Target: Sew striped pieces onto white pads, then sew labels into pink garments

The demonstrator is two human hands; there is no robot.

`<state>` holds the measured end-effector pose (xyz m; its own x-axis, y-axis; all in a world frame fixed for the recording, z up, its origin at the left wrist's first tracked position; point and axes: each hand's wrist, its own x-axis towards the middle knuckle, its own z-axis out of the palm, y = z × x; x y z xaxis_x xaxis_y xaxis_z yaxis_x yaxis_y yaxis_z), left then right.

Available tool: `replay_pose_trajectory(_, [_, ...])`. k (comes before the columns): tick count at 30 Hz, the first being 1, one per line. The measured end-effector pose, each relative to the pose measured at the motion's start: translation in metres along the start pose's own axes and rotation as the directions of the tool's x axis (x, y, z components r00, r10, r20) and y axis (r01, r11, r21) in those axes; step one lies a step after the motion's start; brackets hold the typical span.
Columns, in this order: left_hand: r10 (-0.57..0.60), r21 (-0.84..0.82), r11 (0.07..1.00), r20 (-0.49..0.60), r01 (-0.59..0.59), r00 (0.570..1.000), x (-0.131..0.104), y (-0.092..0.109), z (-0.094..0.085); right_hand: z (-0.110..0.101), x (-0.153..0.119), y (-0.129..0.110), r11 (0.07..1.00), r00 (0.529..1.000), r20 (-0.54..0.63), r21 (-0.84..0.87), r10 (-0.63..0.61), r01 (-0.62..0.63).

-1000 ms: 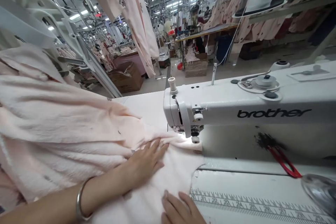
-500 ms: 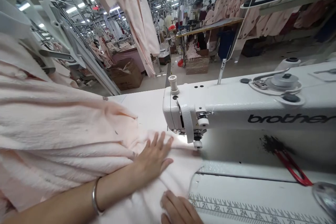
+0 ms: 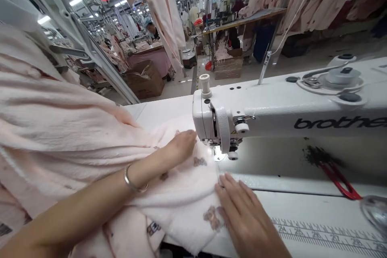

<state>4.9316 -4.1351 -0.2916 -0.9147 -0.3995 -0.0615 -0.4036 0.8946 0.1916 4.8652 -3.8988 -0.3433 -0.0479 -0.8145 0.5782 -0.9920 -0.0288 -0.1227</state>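
Soft pink fleece fabric [image 3: 181,185] with small bear prints spreads over the white sewing machine table and drapes off to the left. My left hand [image 3: 184,145], with a bangle at the wrist, is closed on the fabric just left of the sewing machine's head [image 3: 211,121]; its fingertips are mostly hidden. Flat along the fabric's right edge lies my right hand [image 3: 242,213], its fingers stretched out. The lit needle plate [image 3: 219,155] shows under the machine's head, just right of the fabric.
A red-handled brush [image 3: 338,179] lies under the machine arm. A printed ruler scale [image 3: 320,236] runs along the table's front. Pink garments [image 3: 165,12] hang ahead, and a cardboard box [image 3: 145,78] stands on the floor. Other people sit at workstations farther back.
My left hand has gone from spread flat to closed, slightly farther forward. My right hand has moved up and right onto the fabric's edge. The fabric has shifted, showing more bear prints.
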Motion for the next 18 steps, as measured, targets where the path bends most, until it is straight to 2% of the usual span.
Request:
replay_pose_trajectory(3, [0.047, 0.019, 0.999, 0.096, -0.049, 0.994, -0.022, 0.013, 0.004, 0.010, -0.001, -0.017, 0.996, 0.998, -0.022, 0.065, -0.053, 0.054])
replay_pose_trajectory(7, [0.030, 0.044, 0.998, 0.173, -0.038, 0.984, -0.041, 0.024, 0.008, 0.027, -0.012, -0.032, 0.987, 0.994, -0.097, 0.160, 0.049, -0.033])
replay_pose_trajectory(10, [-0.007, 0.054, 0.999, 0.204, -0.004, 0.979, -0.043, 0.030, 0.011, 0.029, -0.025, -0.032, 0.979, 0.988, -0.119, 0.192, 0.099, -0.075])
replay_pose_trajectory(14, [-0.021, -0.024, 0.999, 0.152, 0.025, 0.988, -0.037, 0.032, 0.017, 0.021, -0.030, -0.020, 0.996, 0.999, -0.052, 0.094, 0.010, -0.005])
replay_pose_trajectory(18, [-0.027, -0.069, 0.997, 0.069, 0.032, 0.997, -0.033, 0.032, 0.024, 0.025, -0.032, -0.010, 0.999, 0.998, -0.053, 0.015, -0.038, 0.039])
